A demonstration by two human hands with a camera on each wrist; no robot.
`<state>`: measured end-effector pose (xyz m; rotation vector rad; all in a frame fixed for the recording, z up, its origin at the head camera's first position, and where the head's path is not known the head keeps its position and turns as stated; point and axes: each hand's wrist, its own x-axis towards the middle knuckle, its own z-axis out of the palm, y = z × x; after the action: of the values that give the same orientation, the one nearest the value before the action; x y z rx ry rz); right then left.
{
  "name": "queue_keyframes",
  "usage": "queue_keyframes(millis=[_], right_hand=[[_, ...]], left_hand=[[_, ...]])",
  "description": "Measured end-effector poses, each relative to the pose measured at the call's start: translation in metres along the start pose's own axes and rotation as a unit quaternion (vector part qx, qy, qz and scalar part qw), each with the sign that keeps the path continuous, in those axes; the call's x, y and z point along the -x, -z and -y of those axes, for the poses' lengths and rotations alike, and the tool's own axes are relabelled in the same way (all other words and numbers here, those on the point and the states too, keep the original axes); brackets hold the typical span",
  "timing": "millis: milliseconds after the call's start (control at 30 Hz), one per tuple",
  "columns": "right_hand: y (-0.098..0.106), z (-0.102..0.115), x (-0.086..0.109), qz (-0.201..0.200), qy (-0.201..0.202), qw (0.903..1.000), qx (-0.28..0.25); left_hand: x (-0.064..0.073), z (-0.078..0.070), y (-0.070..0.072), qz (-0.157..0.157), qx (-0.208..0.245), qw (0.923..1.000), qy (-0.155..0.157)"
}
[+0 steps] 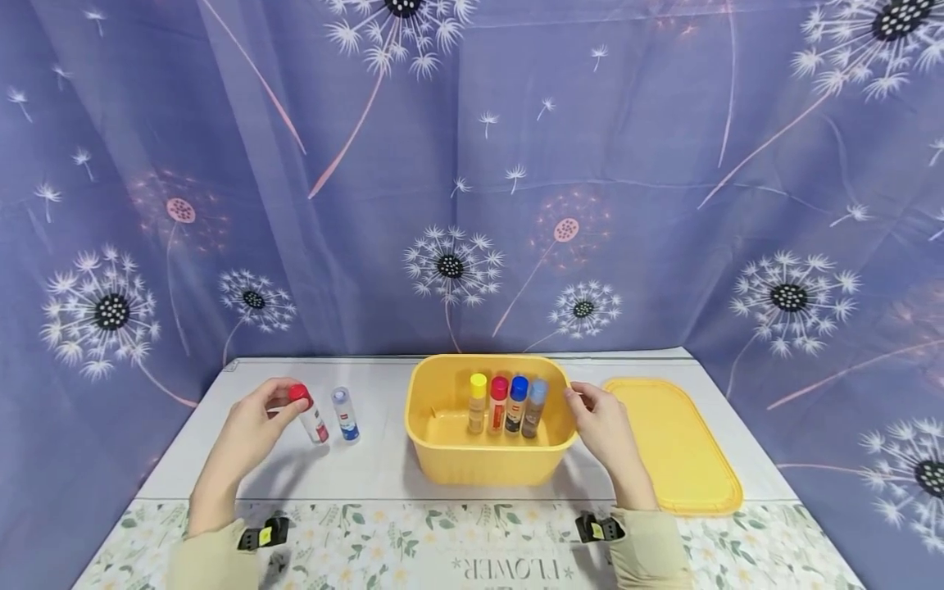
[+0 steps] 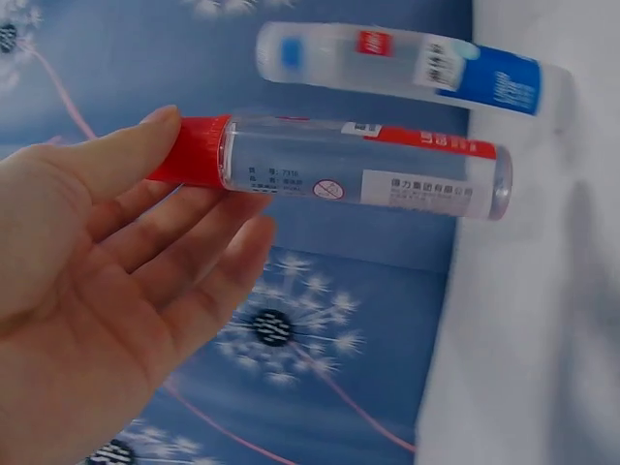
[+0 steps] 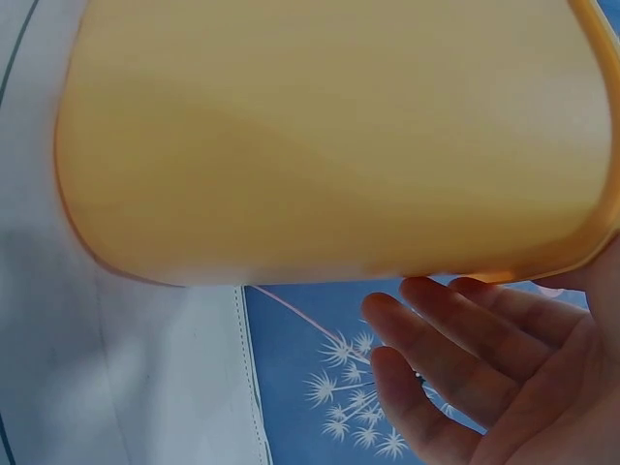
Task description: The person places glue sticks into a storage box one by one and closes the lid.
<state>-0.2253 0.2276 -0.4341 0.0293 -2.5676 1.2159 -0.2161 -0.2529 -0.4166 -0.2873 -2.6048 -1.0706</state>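
My left hand [image 1: 251, 426] pinches the red cap of a clear liquid-glue bottle [image 1: 313, 419] between thumb and fingers. That bottle leans a little, its base low over the white table. Right beside it, a second clear glue bottle [image 1: 345, 416] with a blue label and pale cap stands upright. My right hand [image 1: 605, 422] grips the right rim of a yellow plastic bin [image 1: 487, 469]; in the right wrist view its fingers [image 3: 455, 334] lie along the bin's outer side. Inside the bin, several bottles stand in a row: yellow-capped [image 1: 477, 403], red-capped [image 1: 497, 406], blue-capped [image 1: 516, 406] and greyish-blue [image 1: 534, 408].
A yellow lid [image 1: 671, 447] lies flat to the right of the bin, behind the right forearm. A floral cloth [image 1: 442, 541] covers the table's near edge. Behind the table hangs a blue dandelion curtain [image 1: 369, 246], which also closes off both sides.
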Motion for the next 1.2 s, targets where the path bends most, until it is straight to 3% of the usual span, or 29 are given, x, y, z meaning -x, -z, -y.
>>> queue_keyframes(millis=[267,367,667,867,1067,1200], right_hand=[[-0.005,0.005,-0.002,0.004,0.006,1.0,-0.002],[-0.004,0.005,-0.001,0.006,0.005,1.0,-0.006],[0.001,0.002,0.0,0.005,-0.005,1.0,-0.003],[0.001,0.002,-0.001,0.006,-0.009,0.9999,0.0],[0.001,0.002,-0.001,0.004,-0.006,1.0,0.0],[0.0,0.002,0.0,0.007,-0.008,0.9999,0.0]], left_hand=[[0.011,-0.032,0.019,-0.027,-0.027,0.9985,-0.04],[0.011,-0.044,0.023,-0.022,-0.025,0.9979,-0.056],[-0.006,-0.087,0.028,0.044,-0.008,0.9934,-0.106],[-0.027,-0.115,0.025,0.091,-0.003,0.9822,-0.164],[-0.049,-0.141,0.009,0.131,0.03,0.9648,-0.226],[-0.064,-0.152,-0.009,0.171,0.053,0.9577,-0.225]])
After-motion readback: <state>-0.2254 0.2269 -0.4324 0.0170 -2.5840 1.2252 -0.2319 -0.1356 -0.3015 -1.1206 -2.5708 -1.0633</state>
